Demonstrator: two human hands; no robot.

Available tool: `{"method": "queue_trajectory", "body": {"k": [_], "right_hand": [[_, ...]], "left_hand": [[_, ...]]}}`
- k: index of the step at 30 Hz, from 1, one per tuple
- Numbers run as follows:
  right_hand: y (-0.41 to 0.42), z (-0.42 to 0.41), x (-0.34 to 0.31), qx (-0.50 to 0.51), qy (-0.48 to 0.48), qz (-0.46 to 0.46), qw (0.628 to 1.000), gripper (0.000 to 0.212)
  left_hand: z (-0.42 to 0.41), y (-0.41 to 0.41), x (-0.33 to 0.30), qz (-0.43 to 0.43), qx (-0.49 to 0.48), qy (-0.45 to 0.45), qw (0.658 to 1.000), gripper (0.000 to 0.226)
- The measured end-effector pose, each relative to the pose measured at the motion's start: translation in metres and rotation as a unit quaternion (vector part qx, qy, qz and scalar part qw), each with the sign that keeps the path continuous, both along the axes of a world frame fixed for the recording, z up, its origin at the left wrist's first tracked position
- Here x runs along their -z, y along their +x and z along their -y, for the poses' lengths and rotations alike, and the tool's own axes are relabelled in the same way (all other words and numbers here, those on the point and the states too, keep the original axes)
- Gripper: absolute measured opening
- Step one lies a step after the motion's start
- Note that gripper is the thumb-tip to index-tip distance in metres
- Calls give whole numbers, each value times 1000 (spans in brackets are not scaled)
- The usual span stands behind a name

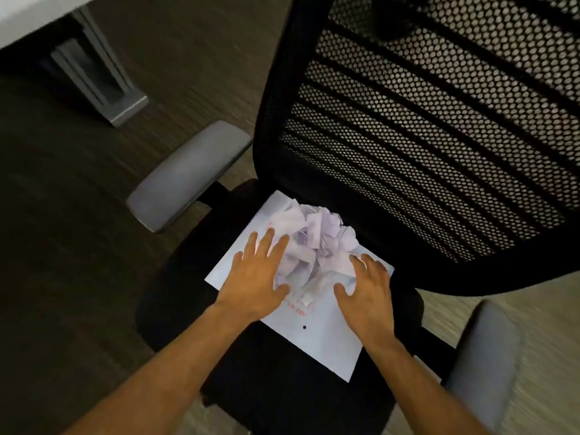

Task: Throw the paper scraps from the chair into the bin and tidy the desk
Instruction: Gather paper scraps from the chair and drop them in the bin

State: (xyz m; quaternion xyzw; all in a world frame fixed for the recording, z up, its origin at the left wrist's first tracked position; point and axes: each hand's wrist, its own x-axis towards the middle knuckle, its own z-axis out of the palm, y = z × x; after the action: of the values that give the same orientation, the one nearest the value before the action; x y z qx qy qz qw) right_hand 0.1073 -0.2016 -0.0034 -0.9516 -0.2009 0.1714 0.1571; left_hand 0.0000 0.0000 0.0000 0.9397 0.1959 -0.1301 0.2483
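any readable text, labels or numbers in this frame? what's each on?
Red print on the flat white sheet, by the left hand's thumb: upside down and blurred, unreadable.
Red trace near the crumpled scraps, upper left: unreadable.
Chair: no labels visible.

A grey metal desk leg [94, 73] stood at the far left, its flat foot resting on the dark, wood-grain floor [62, 246]. Above it, in the far left corner, ran a pale strip of desk edge [28, 14]. The floor looked lighter at the near right.
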Motion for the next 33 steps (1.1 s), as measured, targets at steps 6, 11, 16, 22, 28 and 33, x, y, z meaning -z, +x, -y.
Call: {"method": "queue_trajectory", "body": {"k": [6,11,16,22,28,33], "right_hand": [[12,15,17,62,-80,-109,989,95],[-2,-5,17,64,-27,-97,993,98],[-15,-39,20,141,-5,-123,982,117],[-22,-74,26,132,-79,-99,983,118],[-13,-73,38,65,-111,-51,990,83],[-14,-65,38,56,-16,-45,997,35]], "left_hand": [[10,33,24,-113,-6,10,993,106],[17,25,26,-149,-21,41,988,97],[21,18,22,-115,-35,57,991,73],[18,7,21,-105,-10,47,993,57],[10,2,21,-55,-18,48,997,54],[6,-1,18,-13,-82,13,996,49]]}}
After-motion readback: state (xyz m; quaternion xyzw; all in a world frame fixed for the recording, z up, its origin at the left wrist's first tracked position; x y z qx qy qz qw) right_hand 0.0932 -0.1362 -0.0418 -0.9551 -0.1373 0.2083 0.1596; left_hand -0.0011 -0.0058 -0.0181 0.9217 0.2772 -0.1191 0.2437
